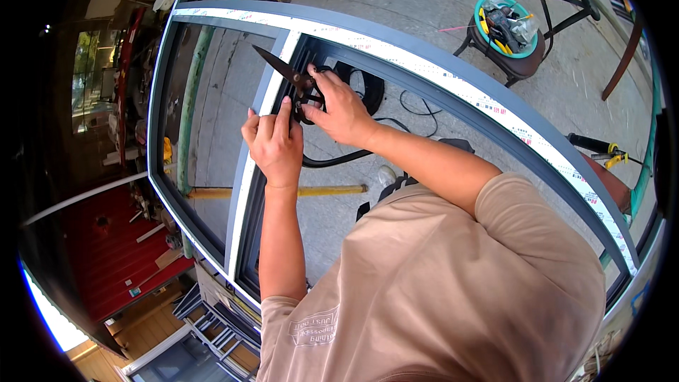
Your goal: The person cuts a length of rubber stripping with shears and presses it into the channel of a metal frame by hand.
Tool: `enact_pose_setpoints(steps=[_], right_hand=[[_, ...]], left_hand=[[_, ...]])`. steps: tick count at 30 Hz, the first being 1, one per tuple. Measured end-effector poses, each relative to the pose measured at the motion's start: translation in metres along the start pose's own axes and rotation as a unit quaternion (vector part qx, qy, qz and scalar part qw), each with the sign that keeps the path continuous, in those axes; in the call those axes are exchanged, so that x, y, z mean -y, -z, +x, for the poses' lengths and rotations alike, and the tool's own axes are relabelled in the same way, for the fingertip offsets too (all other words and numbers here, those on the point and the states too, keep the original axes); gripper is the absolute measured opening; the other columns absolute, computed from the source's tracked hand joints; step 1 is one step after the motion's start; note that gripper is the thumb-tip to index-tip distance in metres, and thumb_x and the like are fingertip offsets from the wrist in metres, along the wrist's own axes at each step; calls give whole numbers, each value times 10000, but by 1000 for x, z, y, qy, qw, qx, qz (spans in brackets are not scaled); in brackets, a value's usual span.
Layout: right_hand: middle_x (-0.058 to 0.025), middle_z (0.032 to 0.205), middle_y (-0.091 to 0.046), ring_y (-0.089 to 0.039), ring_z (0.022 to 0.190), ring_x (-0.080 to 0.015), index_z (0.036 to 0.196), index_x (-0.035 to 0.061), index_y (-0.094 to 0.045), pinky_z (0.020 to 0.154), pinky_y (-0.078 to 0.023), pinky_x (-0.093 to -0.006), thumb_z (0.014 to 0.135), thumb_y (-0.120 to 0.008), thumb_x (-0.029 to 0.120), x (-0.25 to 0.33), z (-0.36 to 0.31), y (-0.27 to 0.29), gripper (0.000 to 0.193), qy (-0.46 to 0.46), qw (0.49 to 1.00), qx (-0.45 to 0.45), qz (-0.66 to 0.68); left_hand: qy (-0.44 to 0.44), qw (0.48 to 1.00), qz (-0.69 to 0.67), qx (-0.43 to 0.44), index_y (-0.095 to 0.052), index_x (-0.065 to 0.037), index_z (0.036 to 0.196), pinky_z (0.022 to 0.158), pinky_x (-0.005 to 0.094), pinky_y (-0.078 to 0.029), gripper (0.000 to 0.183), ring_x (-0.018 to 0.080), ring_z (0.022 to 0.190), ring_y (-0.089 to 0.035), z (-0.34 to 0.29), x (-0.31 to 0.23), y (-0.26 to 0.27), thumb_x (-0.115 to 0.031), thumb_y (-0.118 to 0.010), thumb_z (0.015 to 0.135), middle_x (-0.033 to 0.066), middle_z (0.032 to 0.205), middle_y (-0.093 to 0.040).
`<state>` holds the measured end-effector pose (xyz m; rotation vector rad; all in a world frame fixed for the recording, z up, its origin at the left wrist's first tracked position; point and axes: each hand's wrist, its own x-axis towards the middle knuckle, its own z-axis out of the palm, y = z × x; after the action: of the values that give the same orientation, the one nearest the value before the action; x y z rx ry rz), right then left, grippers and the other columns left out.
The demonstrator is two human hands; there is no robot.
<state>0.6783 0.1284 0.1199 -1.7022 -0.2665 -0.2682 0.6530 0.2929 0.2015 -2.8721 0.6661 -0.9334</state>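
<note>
A large grey window frame (453, 74) with white printed protective film lies in front of me, split by a crossbar (244, 191). My right hand (346, 110) is closed round the dark handles of a pair of scissors (286, 71), whose blades point to the far left over the crossbar. My left hand (274, 143) rests at the crossbar, just left of the handles. Its index finger reaches forward while the other fingers are bent; what lies under them is hidden. A black strip (339, 161) curves below my right forearm, its far end out of sight.
A teal basin (527, 48) of tools sits on a stool (506, 67) at the far right. A black-handled yellow tool (601, 147) lies right of the frame. Green pipe (194, 99) and yellow bar (329, 190) show beneath. A black cable (428, 110) lies on the floor.
</note>
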Motion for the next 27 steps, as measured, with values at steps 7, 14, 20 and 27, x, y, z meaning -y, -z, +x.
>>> enact_pose_setpoints(steps=[7,14,20,27], right_hand=[[-215,1226,-658,-703,988,-412,1725,-32,-404,898,-559,-509,992,-822,282,7,-3,6,901,-7,999,-22,-42],[-209,1190,-651,-691,1021,-419,1751,-11,-379,913,-565,-504,984,-832,262,10,-4,3,932,-13,999,-18,-25],[-213,1202,-661,-697,993,-422,1734,-28,-392,905,-557,-514,981,-831,283,5,-3,2,925,-10,1000,-17,-23],[-220,1216,-667,-698,996,-434,1728,-34,-398,908,-556,-514,979,-832,284,6,-3,0,922,-6,999,-21,-36]], left_hand=[[8,1000,-18,10,-862,-138,1286,1138,527,-568,457,336,1004,-639,2,-2,3,-24,-863,843,63,918,-693],[8,998,-56,32,-851,-118,1314,1148,545,-552,456,343,1008,-644,8,-2,12,-31,-858,867,71,911,-698],[10,998,-53,45,-850,-111,1323,1166,547,-540,449,344,1021,-638,7,-2,13,-35,-853,881,76,918,-694],[12,997,-58,47,-846,-113,1331,1169,549,-537,447,340,1019,-637,7,-2,14,-39,-851,890,72,913,-698]])
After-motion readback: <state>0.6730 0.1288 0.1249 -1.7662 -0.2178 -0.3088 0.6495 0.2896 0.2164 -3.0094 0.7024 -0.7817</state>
